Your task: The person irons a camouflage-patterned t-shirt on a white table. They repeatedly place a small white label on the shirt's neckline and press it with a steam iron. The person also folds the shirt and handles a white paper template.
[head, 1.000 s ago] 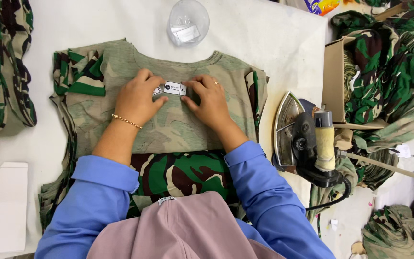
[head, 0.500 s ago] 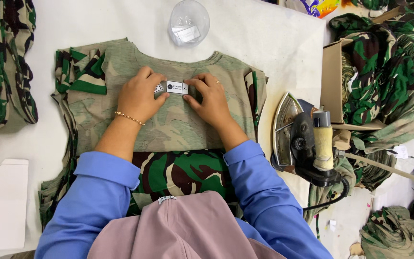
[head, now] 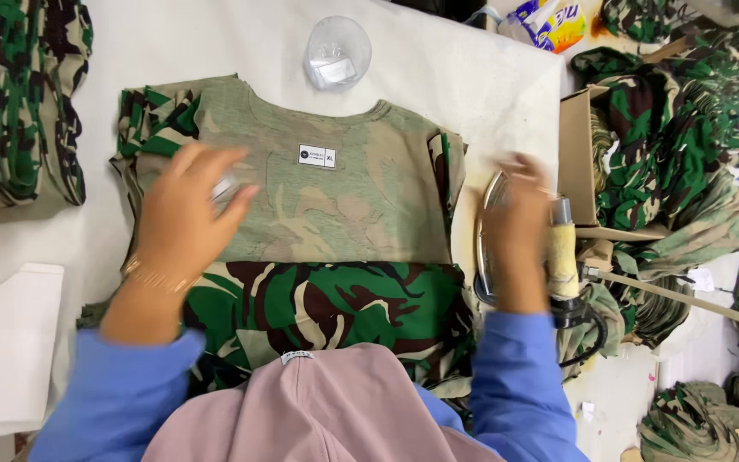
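Reaching for the iron with our right hand — fingers curled on its handle, though blur hides how firmly — we rest our left hand, open and flat, on the shirt. Its label already sits below the collar on the surface; pressing looks undone.

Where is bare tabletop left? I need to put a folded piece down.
Bare white table lies above the shirt, beside the clear bag, and left of it toward the camouflage pile. The right side, by the iron and box, is crowded.
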